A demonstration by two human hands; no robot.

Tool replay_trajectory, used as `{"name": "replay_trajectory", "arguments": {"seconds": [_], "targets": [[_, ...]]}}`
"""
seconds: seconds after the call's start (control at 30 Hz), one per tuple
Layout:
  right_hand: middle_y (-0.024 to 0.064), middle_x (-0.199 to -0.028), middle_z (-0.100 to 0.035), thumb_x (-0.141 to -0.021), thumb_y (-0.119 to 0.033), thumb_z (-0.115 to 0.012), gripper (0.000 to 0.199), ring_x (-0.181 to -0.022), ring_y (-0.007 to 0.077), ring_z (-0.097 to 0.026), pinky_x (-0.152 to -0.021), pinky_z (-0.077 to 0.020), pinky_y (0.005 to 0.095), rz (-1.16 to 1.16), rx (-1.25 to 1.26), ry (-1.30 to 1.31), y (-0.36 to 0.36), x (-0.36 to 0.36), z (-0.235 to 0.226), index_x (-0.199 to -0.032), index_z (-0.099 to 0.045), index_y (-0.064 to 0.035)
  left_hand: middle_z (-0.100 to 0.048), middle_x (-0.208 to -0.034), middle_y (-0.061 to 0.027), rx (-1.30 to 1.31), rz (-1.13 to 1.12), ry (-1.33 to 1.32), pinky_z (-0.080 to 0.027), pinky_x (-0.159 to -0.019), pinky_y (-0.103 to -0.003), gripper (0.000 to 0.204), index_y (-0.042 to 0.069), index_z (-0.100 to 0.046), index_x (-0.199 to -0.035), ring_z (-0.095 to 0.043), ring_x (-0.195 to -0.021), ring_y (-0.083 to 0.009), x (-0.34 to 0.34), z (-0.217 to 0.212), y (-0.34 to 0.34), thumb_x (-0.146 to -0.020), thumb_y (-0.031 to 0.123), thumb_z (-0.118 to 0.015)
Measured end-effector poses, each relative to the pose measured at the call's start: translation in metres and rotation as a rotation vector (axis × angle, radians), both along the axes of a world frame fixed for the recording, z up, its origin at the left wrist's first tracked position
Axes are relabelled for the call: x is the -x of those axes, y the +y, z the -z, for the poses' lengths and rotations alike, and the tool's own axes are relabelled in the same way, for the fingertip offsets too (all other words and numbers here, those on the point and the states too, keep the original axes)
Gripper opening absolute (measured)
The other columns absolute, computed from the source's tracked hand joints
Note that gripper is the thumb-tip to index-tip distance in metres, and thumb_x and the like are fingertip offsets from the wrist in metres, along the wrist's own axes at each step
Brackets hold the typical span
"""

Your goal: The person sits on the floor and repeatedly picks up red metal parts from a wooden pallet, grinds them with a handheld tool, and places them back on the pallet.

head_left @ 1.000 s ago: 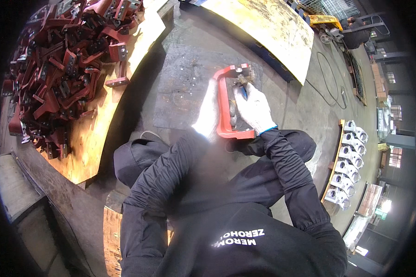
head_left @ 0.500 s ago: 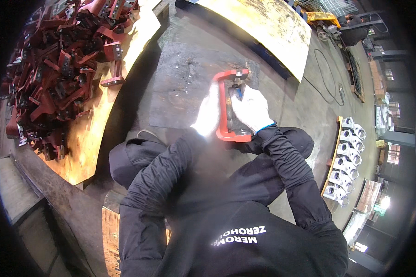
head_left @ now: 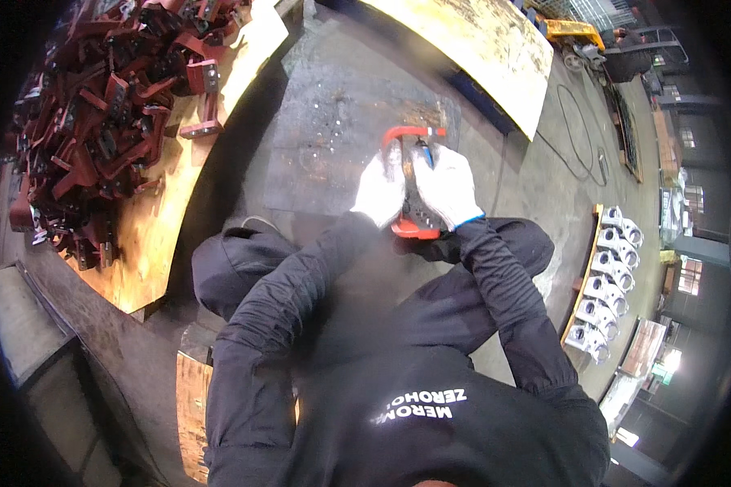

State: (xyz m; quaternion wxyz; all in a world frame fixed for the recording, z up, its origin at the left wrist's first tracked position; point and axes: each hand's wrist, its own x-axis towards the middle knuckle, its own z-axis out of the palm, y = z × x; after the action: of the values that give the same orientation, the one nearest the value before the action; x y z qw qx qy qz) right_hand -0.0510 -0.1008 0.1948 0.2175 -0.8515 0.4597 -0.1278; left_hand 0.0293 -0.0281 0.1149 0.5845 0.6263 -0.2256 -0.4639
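Observation:
In front of my bent legs, both white-gloved hands are at a red C-shaped metal bracket (head_left: 417,230). My left hand (head_left: 380,188) is closed round its long side and covers much of it. My right hand (head_left: 448,188) is closed on a slim blue-and-black hand tool (head_left: 426,152), whose tip points at the inside of the bracket's far end. The exact kind of tool cannot be made out. A dark inner face with holes shows between the hands.
A heap of dark red brackets (head_left: 97,138) covers a wooden board (head_left: 162,235) at left. Beneath my hands lies a stained sheet (head_left: 317,162) on the floor. Another wooden top (head_left: 495,57) stands ahead. Silvery castings (head_left: 605,288) line the right, and a yellow pallet jack (head_left: 573,32) stands far right.
The bracket has rolled in my grip, so more of its dark inner side shows. My left hand has moved right, closer to my right hand, which stays on the tool.

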Motion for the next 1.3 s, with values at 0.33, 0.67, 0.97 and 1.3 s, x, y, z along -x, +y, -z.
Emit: {"name": "replay_trajectory", "arguments": {"seconds": [0.33, 0.67, 0.97, 1.3], "targets": [[0.0042, -0.061, -0.058, -0.096, -0.035, -0.057, 0.038, -0.045, 0.0113, -0.052, -0.042, -0.0402, 0.0269, 0.227, -0.435, -0.230, -0.022, 0.048, -0.016, -0.089, -0.067, 0.0008, -0.065, -0.085, -0.0180, 0.015, 0.090, -0.073, -0.049, -0.074, -0.038, 0.054, -0.001, -0.061, -0.106, -0.064, -0.080, -0.0258, -0.005, -0.022, -0.004, -0.101, 0.050, -0.044], [0.0027, -0.065, -0.059, -0.096, -0.041, -0.059, 0.040, -0.049, 0.0107, -0.054, -0.043, -0.0418, 0.0264, 0.304, -0.548, -0.369, -0.037, 0.059, -0.005, -0.093, -0.068, -0.0014, -0.062, -0.092, -0.0020, 0.215, 0.111, 0.549, -0.049, -0.071, -0.028, 0.036, 0.000, -0.056, -0.117, -0.056, -0.081, -0.0089, -0.007, -0.060, -0.003, -0.092, 0.024, -0.067], [0.0045, -0.068, -0.057, -0.097, -0.044, -0.057, 0.042, -0.052, 0.0138, -0.054, -0.048, -0.0461, 0.0288, 0.182, -0.251, -0.297, -0.099, 0.074, -0.014, -0.097, -0.068, -0.0037, -0.057, -0.075, -0.0016, 0.644, -0.052, 0.234, -0.044, -0.052, -0.027, 0.028, 0.005, -0.058, -0.108, -0.054, -0.058, -0.0108, -0.115, -0.142, 0.010, -0.091, 0.026, -0.063], [0.0077, -0.079, -0.059, -0.085, -0.066, -0.060, 0.071, -0.062, 0.0169, -0.054, -0.057, -0.0448, 0.0323, 0.259, -0.140, -0.148, -0.140, 0.128, 0.067, -0.121, -0.064, -0.0053, -0.059, -0.079, -0.0073, 0.283, -1.067, 0.067, -0.048, -0.070, -0.036, 0.016, 0.003, -0.060, -0.084, -0.058, -0.080, -0.0212, -0.186, -0.111, 0.205, -0.078, 0.018, -0.061]]}}
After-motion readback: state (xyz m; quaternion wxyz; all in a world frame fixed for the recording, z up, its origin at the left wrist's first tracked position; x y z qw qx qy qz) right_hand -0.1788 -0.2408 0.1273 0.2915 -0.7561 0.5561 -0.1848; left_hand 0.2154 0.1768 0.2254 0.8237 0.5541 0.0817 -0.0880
